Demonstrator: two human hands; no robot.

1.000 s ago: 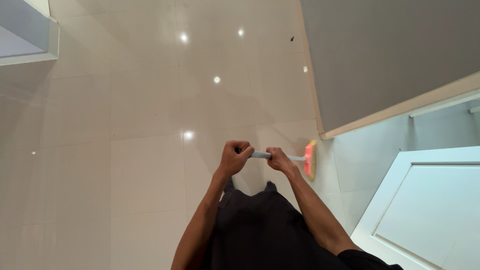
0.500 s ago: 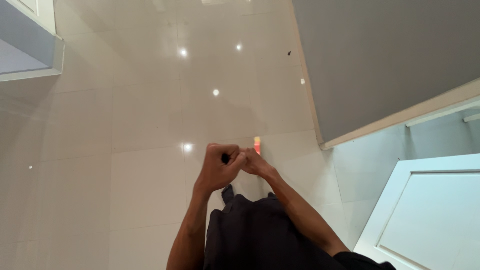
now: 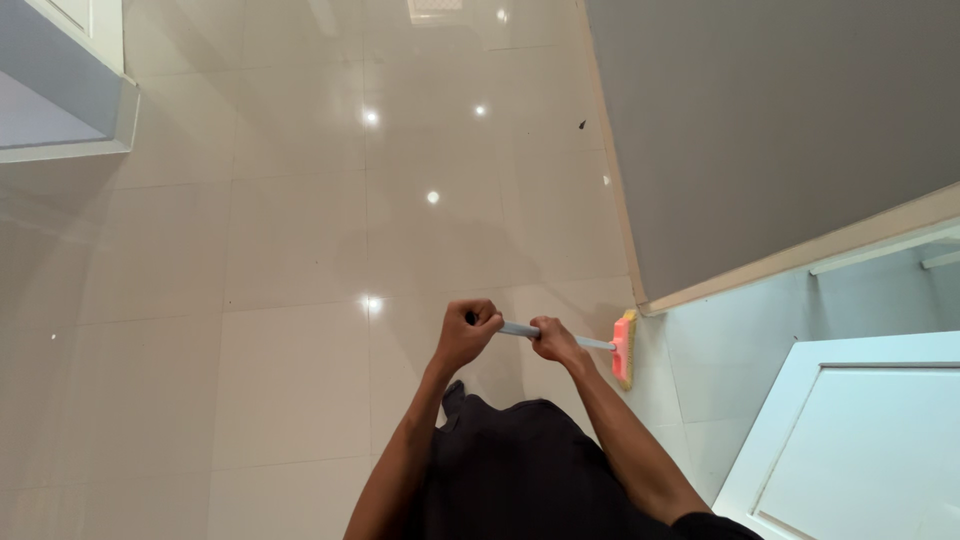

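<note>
Closest to the camera, a person in dark clothing (image 3: 520,470) looks straight down at their own two bare arms, which reach forward over a glossy cream tiled floor (image 3: 290,260). Both hands grip one pale grey broom handle (image 3: 520,329) that runs left to right. The left hand (image 3: 467,333) is a closed fist, fingers curled tight around the handle's near end. The right hand (image 3: 554,341) sits just beside it, farther along the handle, fingers also wrapped shut around it. Past the right hand, the handle ends in a pink and yellow broom head (image 3: 624,347), which rests on the floor beside the corner of a grey wall (image 3: 760,130). To the lower right stands a white panelled door (image 3: 860,440). Farther off, ceiling lights reflect as bright spots in the tiles, and a white and grey cabinet (image 3: 60,90) edge shows at the far upper left.
</note>
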